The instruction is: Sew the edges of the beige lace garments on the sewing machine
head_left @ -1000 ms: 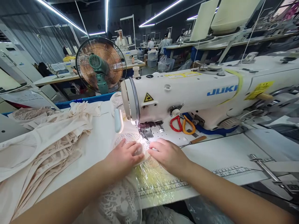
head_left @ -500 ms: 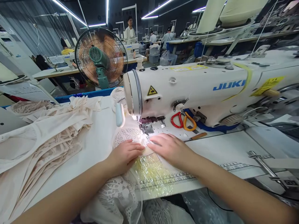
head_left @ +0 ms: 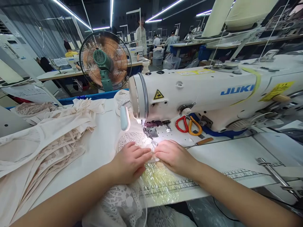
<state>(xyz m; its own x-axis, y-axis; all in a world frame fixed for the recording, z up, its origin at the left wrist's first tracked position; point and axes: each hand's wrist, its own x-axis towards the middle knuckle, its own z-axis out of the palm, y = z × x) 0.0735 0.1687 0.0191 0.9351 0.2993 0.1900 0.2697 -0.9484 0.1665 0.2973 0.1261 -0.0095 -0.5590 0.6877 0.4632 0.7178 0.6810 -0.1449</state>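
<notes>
A cream lace garment piece (head_left: 131, 137) lies under the needle area of a white JUKI sewing machine (head_left: 201, 91), lit by its lamp. My left hand (head_left: 130, 160) rests on the lace just in front of the presser foot, fingers bent together on the fabric and thumb tucked below. Close beside it, my right hand (head_left: 176, 157) has its fingers pinched together at the fabric's edge. A thin metal part (head_left: 152, 141) shows by the right fingertips; I cannot tell whether it belongs to the machine. More lace (head_left: 120, 201) hangs over the table's front edge.
Stacked cream garment pieces (head_left: 52, 151) cover the left of the table. Red-and-orange-handled scissors (head_left: 182, 124) and a wooden-handled tool (head_left: 204, 141) lie under the machine arm. Printed ruler tape (head_left: 184, 186) runs along the front edge. A fan (head_left: 106, 60) stands behind; people work beyond.
The right fingers have drawn in and curled closer together at the fabric edge. My left hand has turned slightly, its fingers more bent. The view has shifted a little.
</notes>
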